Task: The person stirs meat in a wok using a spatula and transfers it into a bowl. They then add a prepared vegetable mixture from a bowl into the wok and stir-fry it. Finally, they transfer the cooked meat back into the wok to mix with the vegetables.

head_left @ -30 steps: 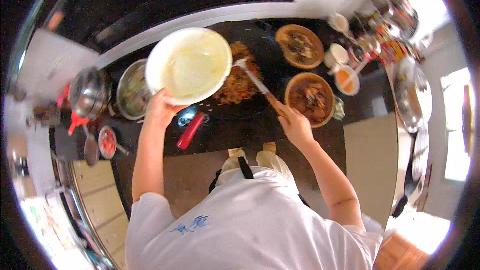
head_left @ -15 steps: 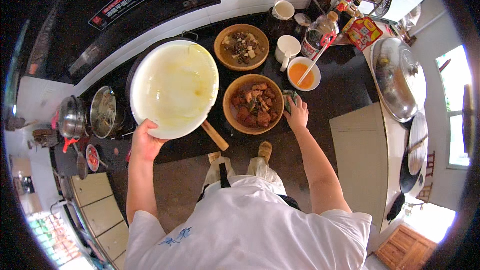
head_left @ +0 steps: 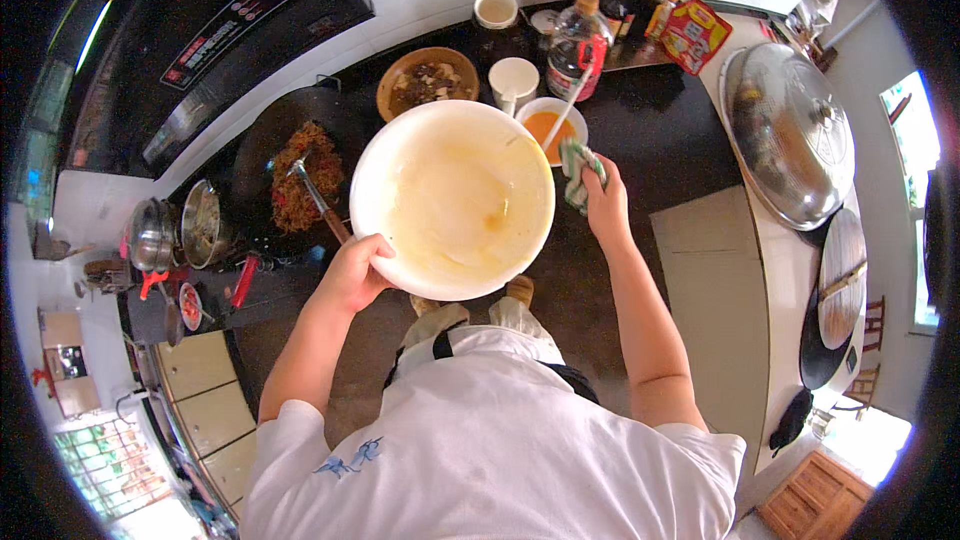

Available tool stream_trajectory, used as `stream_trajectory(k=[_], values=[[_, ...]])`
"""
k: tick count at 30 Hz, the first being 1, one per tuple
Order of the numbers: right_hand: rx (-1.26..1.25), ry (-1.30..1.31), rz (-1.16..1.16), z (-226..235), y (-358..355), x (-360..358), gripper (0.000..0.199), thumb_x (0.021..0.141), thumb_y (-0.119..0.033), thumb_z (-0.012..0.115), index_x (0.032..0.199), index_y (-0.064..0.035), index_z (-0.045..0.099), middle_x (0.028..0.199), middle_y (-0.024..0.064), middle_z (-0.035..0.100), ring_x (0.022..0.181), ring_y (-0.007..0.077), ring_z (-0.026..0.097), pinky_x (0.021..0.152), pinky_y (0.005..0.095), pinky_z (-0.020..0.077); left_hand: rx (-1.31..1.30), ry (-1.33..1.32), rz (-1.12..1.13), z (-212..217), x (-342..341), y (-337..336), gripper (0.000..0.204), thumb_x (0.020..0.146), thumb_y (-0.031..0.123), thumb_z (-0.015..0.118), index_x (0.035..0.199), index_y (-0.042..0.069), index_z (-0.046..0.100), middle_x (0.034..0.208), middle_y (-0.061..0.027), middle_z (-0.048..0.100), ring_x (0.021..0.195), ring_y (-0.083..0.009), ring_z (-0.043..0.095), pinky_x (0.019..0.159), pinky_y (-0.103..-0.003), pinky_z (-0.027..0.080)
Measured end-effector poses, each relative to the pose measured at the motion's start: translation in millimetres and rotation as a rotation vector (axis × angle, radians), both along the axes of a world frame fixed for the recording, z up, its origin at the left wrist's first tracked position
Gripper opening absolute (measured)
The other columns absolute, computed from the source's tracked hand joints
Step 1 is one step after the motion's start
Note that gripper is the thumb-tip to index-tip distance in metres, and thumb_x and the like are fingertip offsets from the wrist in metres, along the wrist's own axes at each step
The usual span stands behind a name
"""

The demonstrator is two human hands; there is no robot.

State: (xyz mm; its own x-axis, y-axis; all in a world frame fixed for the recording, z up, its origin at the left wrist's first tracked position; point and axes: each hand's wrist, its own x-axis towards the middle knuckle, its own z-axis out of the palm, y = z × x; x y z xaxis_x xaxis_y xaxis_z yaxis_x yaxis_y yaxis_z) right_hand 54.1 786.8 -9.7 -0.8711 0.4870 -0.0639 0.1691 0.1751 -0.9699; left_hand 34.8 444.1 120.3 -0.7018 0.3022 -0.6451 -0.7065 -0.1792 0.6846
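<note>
One wide, round white bowl (head_left: 455, 195) held up by left hand (head_left: 355, 275), fingers closed on near-left rim, over black worktop's (head_left: 670, 110) front. Probably light, stiff, slick inside; grip rim. Right hand (head_left: 607, 202): fingers round green-and-white cloth (head_left: 576, 176).

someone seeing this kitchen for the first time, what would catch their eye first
Most likely the big white bowl, held near the middle of the view by the left hand at its lower left rim. Just right of it, the right hand grips a green-and-white cloth. The large shiny domed lid toward the right probably stands out too.
</note>
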Motion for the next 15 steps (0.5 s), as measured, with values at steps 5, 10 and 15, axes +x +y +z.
stream_trajectory(k=[5,10,15], values=[[-0.487,0.104,0.215,60,20,11,0.040,0.091,-0.015,0.045,0.128,-0.0015,0.053,0.111,0.0105,0.062,0.101,0.0174,0.057,0.090,0.0283,0.0435,-0.119,-0.030,-0.205,-8,6,34,0.054,0.074,0.005,0.050,0.126,-0.007,0.046,0.116,-0.0180,0.059,0.102,-0.0306,0.062,0.084,-0.045,0.054],[-1.015,-0.016,0.258,82,26,23,0.049,0.094,-0.036,0.042,0.129,-0.0055,0.056,0.118,0.0100,0.061,0.105,0.0165,0.057,0.099,0.0309,0.0376,-0.112,-0.024,-0.192,-14,12,46,0.047,0.075,0.007,0.051,0.119,-0.009,0.049,0.106,-0.0178,0.061,0.089,-0.0293,0.066,0.068,-0.042,0.059],[-0.689,-0.040,0.433,69,26,19,0.046,0.092,-0.027,0.065,0.129,-0.0050,0.049,0.110,0.0092,0.061,0.102,0.0139,0.059,0.083,0.0315,0.0509,-0.124,0.031,-0.212,-13,13,52,0.044,0.075,0.007,0.051,0.115,-0.010,0.050,0.101,-0.0180,0.061,0.084,-0.0296,0.067,0.062,-0.042,0.060]])
